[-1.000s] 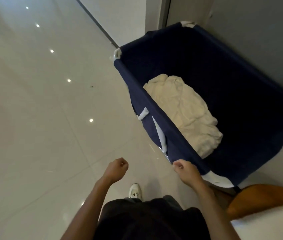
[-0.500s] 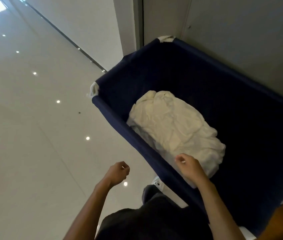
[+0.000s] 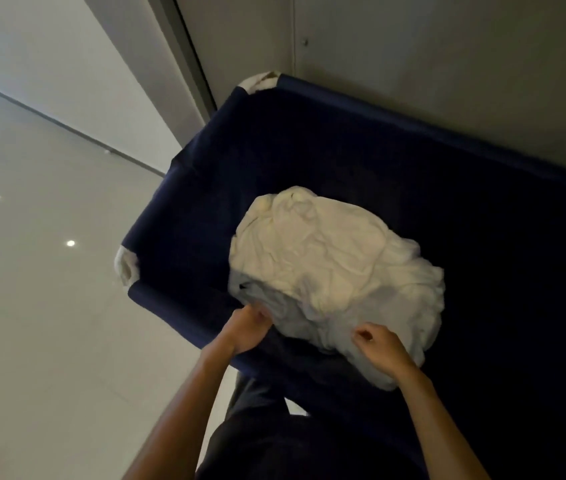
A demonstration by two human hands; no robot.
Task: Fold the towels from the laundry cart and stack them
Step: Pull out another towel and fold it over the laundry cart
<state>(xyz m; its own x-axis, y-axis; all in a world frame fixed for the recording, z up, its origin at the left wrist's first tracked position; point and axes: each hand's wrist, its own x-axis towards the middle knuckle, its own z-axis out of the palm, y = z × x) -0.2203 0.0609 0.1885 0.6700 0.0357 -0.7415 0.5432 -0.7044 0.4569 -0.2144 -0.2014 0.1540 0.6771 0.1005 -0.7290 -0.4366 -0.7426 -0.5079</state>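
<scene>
The towels point(image 3: 337, 271) lie as one crumpled cream heap on the bottom of the laundry cart point(image 3: 170, 313), towards its near side. I cannot tell where one towel ends and the next begins. My left hand point(image 3: 246, 327) is at the heap's near-left edge, fingers curled onto a fold of cloth. My right hand point(image 3: 382, 348) is over the near-right part, fingers bent with thumb and forefinger close together. I cannot tell whether it has cloth in them or only touches it.

The risk I see is pulling up a tangle. If each hand has hold of a different towel, several may rise together and one could slip over the rim onto the floor point(image 3: 49, 306). The dark fabric wall between me and the heap means a lift must clear the rim. The white corner fitting point(image 3: 125, 268) could snag a trailing edge. The cart stands close against the grey wall point(image 3: 447, 64). No desk or stacking place shows here.
</scene>
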